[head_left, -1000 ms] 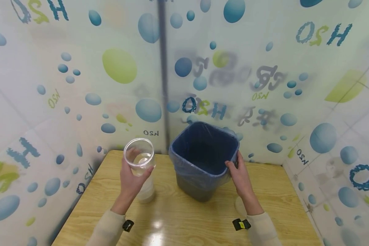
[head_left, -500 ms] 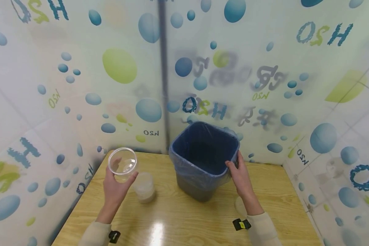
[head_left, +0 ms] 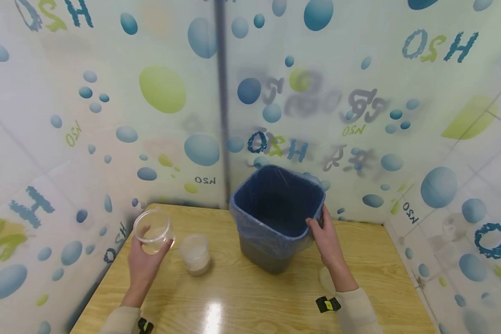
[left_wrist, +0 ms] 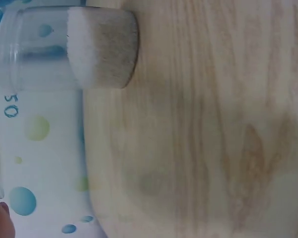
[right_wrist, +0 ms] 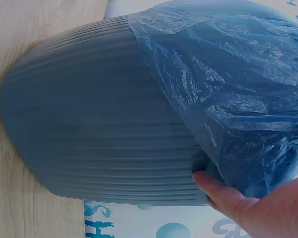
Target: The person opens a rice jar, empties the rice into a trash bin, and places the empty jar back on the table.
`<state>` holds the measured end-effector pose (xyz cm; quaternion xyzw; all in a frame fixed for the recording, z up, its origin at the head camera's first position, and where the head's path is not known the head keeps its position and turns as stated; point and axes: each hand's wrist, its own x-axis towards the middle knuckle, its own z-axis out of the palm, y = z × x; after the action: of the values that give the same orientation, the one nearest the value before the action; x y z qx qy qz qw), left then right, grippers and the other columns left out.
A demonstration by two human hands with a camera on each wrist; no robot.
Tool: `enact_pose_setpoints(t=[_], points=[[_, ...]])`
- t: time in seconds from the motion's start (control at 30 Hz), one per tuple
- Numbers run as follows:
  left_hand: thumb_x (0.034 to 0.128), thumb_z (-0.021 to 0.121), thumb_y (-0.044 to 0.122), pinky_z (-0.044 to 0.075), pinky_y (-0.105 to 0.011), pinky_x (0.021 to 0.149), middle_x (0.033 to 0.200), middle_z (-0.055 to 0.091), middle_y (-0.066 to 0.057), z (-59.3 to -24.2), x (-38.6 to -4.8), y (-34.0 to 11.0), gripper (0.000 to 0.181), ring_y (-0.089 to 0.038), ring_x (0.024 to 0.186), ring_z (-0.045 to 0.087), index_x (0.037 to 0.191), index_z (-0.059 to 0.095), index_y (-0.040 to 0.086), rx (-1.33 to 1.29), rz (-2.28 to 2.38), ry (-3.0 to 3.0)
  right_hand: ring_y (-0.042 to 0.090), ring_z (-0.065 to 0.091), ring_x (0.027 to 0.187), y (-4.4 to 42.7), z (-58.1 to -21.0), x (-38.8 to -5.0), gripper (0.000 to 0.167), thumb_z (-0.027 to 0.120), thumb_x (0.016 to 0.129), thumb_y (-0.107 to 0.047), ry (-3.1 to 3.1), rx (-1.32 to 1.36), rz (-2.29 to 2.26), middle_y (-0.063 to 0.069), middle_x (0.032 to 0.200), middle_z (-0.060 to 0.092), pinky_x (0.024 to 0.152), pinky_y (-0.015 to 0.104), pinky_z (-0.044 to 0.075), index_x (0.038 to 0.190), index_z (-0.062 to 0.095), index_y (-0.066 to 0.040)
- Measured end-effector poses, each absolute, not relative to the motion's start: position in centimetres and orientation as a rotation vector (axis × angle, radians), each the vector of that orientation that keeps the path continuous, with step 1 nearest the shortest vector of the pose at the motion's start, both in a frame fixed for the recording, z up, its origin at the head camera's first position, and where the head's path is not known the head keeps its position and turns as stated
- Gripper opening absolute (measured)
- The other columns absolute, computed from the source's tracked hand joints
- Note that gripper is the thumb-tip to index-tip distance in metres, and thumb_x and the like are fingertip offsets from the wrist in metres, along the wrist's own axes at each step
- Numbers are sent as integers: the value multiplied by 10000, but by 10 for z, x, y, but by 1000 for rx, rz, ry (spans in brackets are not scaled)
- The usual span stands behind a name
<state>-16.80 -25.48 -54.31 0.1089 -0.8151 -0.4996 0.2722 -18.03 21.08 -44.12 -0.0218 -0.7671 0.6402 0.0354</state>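
Note:
My left hand holds a clear, wide-mouthed plastic jar, its mouth tilted up toward the head camera. No contents show through its wall. Just right of that hand, a second clear jar stands upright on the table; in the left wrist view pale, rice-like grains fill its lower part. A dark blue-grey trash bin bears a translucent blue bag folded over its rim. On the bin's right side my right hand grips the rim, thumb over the bag and fingers partly hidden behind it.
A pale round disc, perhaps a lid, lies on the wooden table beside my right forearm, partly covered by it. Patterned curtain walls close in the table's back and sides.
My left hand has carried its jar left and down, away from above the jar of grains, which now shows fully. The right hand and the bin have stayed put.

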Motion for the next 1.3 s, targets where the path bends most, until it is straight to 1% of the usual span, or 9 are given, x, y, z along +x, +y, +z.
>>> enact_pose_setpoints(t=[0.03, 0.13, 0.37, 0.53, 0.67, 0.8, 1.0, 1.13, 1.3], points=[[809, 879, 215, 377, -563, 1028, 1445, 523, -238, -545, -167, -256, 785, -412, 1271, 491, 1452, 475, 19, 307, -1349, -2203, 300, 84, 1581, 211, -441, -181, 773, 490, 1080, -247, -2356, -65, 1966, 97, 1728, 39, 1246, 510, 192, 1666, 4, -113], [826, 868, 235, 363, -622, 1045, 1481, 491, -255, -551, -166, -261, 815, -452, 1291, 469, 1484, 445, 7, 329, -1367, -2226, 295, 84, 1582, 211, -441, -181, 779, 496, 1078, -262, -2352, -60, 1965, 95, 1729, 42, 1249, 502, 186, 1667, 8, -114], [817, 868, 191, 341, -650, 1118, 1510, 434, -290, -566, -168, -270, 906, -507, 1398, 405, 1525, 345, -21, 354, -1424, -2246, 291, 89, 1582, 211, -441, -182, 786, 501, 1076, -287, -2365, -59, 1949, 94, 1729, 48, 1249, 502, 185, 1668, 12, -116], [836, 854, 176, 330, -637, 1135, 1544, 382, -297, -577, -170, -275, 957, -493, 1435, 358, 1559, 260, -22, 408, -1509, -2236, 296, 95, 1581, 211, -442, -181, 775, 494, 1078, -269, -2368, -58, 1951, 96, 1729, 50, 1247, 510, 188, 1668, 14, -118], [829, 856, 159, 317, -634, 1141, 1539, 352, -333, -586, -170, -278, 945, -500, 1433, 339, 1534, 265, -57, 444, -1541, -2236, 299, 98, 1580, 211, -442, -181, 773, 494, 1077, -266, -2368, -58, 1950, 101, 1729, 56, 1245, 512, 191, 1668, 18, -114], [831, 853, 181, 320, -626, 1134, 1507, 374, -357, -592, -170, -281, 884, -509, 1401, 365, 1481, 312, -79, 491, -1530, -2278, 301, 101, 1580, 211, -442, -180, 774, 494, 1078, -276, -2369, -61, 1949, 104, 1728, 61, 1245, 512, 191, 1668, 21, -112], [848, 838, 222, 335, -628, 1107, 1494, 376, -376, -597, -169, -283, 887, -534, 1382, 376, 1493, 306, -74, 516, -1509, -2368, 300, 96, 1581, 212, -442, -180, 782, 497, 1076, -290, -2380, -71, 1940, 102, 1729, 56, 1245, 512, 193, 1668, 18, -116], [853, 838, 230, 337, -620, 1104, 1495, 371, -376, -602, -170, -284, 898, -519, 1379, 382, 1494, 296, -89, 503, -1515, -2391, 301, 108, 1578, 212, -444, -181, 784, 502, 1074, -293, -2371, -53, 1947, 100, 1728, 64, 1240, 517, 206, 1669, 22, -121], [852, 838, 232, 350, -613, 1075, 1446, 390, -388, -605, -172, -284, 893, -509, 1315, 417, 1478, 301, -110, 492, -1499, -2413, 305, 116, 1576, 212, -444, -181, 786, 505, 1072, -292, -2359, -41, 1957, 100, 1727, 66, 1234, 527, 220, 1670, 23, -125]])
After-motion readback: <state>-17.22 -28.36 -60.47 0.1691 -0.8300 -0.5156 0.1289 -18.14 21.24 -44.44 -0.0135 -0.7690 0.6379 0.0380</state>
